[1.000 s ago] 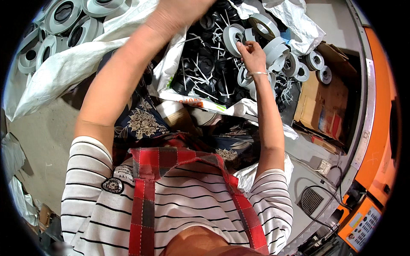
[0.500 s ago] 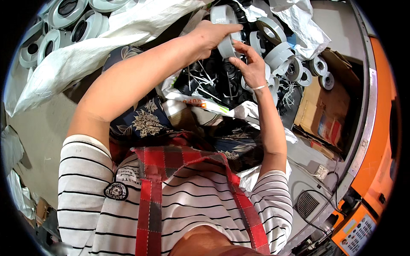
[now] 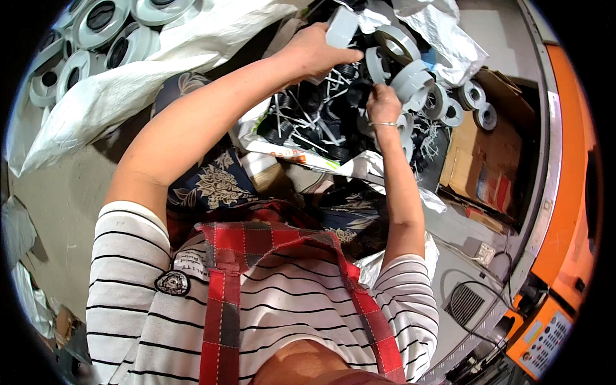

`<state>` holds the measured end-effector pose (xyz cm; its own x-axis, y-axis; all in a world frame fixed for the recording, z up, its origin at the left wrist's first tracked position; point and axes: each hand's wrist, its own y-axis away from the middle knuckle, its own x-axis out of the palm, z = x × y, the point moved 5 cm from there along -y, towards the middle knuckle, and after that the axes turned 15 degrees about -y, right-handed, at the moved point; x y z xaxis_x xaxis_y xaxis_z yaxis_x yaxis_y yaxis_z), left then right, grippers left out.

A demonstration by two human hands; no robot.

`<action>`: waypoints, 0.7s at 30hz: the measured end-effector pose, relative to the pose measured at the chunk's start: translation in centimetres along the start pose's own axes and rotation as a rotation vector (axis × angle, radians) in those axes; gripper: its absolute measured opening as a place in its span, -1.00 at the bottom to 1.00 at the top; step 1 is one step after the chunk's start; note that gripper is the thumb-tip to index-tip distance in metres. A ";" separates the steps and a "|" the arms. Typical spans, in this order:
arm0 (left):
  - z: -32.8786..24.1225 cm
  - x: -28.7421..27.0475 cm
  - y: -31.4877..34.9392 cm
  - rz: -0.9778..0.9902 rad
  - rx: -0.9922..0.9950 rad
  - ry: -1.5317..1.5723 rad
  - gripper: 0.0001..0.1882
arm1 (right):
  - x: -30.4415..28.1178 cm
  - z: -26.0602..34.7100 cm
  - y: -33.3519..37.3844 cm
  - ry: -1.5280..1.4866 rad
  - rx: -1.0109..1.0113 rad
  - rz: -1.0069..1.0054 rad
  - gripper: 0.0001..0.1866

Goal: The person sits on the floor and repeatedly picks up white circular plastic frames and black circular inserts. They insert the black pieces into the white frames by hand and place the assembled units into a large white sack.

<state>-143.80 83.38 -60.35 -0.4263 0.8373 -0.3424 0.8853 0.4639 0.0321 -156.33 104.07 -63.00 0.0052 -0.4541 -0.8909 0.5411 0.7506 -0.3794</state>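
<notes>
My left hand [image 3: 316, 52] is closed on a light grey plastic ring [image 3: 342, 27], which is tilted, its lower part hidden behind the hand. To its right, my right hand [image 3: 384, 104] is closed low over the pile, with a bracelet at the wrist. What its fingers hold, if anything, I cannot make out. Beside it lie black ribbed plastic parts [image 3: 312, 97] mixed with thin white plastic sticks [image 3: 305, 140]. More grey rings [image 3: 410, 81] lie just beyond and to the right of the right hand.
At the far left, a white woven sack [image 3: 128, 86] borders several grey rings with black centres [image 3: 102, 18]. An open cardboard box [image 3: 478, 163] stands at the right, near an orange machine [image 3: 564, 212]. Black cables [image 3: 478, 282] loop below it.
The grey ring has turned in my left hand, so a flat side faces up. My right hand has left the ring, moved slightly nearer and closed over the pile.
</notes>
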 end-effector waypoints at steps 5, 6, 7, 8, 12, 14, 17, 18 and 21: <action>-2.9 1.6 2.9 0.433 -0.252 0.542 -0.61 | -5.6 4.5 -1.8 -0.798 0.613 0.035 -0.74; -3.1 2.0 3.2 0.444 -0.233 0.595 -0.60 | -5.6 5.0 -1.7 -0.822 0.552 0.055 -0.68; -3.2 2.3 3.2 0.453 -0.215 0.648 -0.60 | -5.6 5.5 -1.7 -0.845 0.490 0.076 -0.61; -3.0 2.5 3.2 0.469 -0.198 0.607 -0.59 | -5.3 6.3 -1.7 -0.906 0.441 0.125 -0.52; -2.1 1.9 3.3 0.495 -0.177 0.494 -0.57 | -7.1 11.6 -2.5 -0.609 0.171 0.252 -0.35; -1.8 1.8 3.2 0.496 -0.199 0.474 -0.59 | -7.0 11.0 -2.5 -0.744 0.184 0.220 -0.43; -2.0 1.5 3.1 0.521 -0.264 0.501 -0.58 | -7.2 8.3 -2.5 -1.063 0.475 -0.037 -0.65; -2.9 1.2 3.7 0.584 -0.234 0.559 -0.55 | -7.7 7.4 -2.4 -1.013 0.488 -0.061 -0.66; -3.8 1.7 4.4 0.604 -0.201 0.620 -0.53 | -7.6 6.7 -2.1 -0.834 0.366 -0.090 -0.67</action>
<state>-141.29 87.97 -57.22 0.0273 0.9347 0.3543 0.9673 -0.1141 0.2266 -151.85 102.70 -53.69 0.4786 -0.8101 -0.3387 0.8012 0.5607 -0.2090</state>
